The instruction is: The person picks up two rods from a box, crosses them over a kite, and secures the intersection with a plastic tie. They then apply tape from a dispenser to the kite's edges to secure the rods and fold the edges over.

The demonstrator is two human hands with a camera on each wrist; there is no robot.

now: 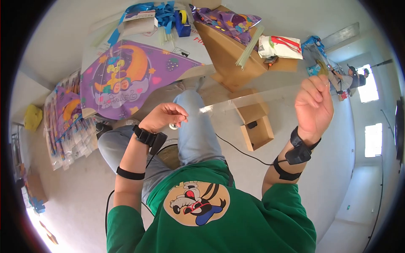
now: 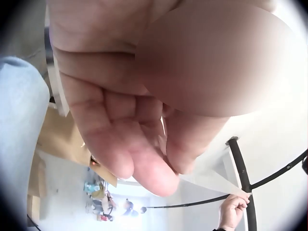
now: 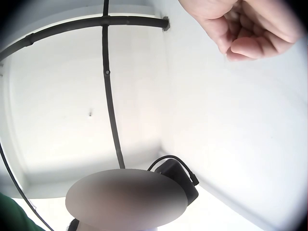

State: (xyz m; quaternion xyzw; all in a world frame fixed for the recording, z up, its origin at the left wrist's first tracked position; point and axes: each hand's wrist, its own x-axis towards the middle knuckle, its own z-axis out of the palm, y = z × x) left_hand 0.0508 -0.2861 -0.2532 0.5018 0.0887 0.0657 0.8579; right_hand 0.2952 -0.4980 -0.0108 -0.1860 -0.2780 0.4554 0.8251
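A clear plastic film (image 1: 236, 101) stretches between the two hands, rising toward the right in the head view. My left hand (image 1: 164, 117) pinches its lower end between thumb and fingers, above the knees. Fingers of the same left hand (image 2: 130, 130) fill the left wrist view, and the film (image 2: 211, 182) runs from them toward the other hand. Raised at the right, my right hand (image 1: 313, 107) pinches the far end with its fingertips. The right wrist view shows the curled fingers of the right hand (image 3: 250, 41); the film hardly shows there.
A purple printed kite-like sheet (image 1: 122, 80) lies on the worktable ahead. Blue ribbons (image 1: 164, 14) and a tape dispenser (image 1: 182, 25) are behind it. Packed prints (image 1: 63, 122) stand left. An open cardboard box (image 1: 257, 133) sits on the floor; a cable (image 1: 244, 152) crosses nearby.
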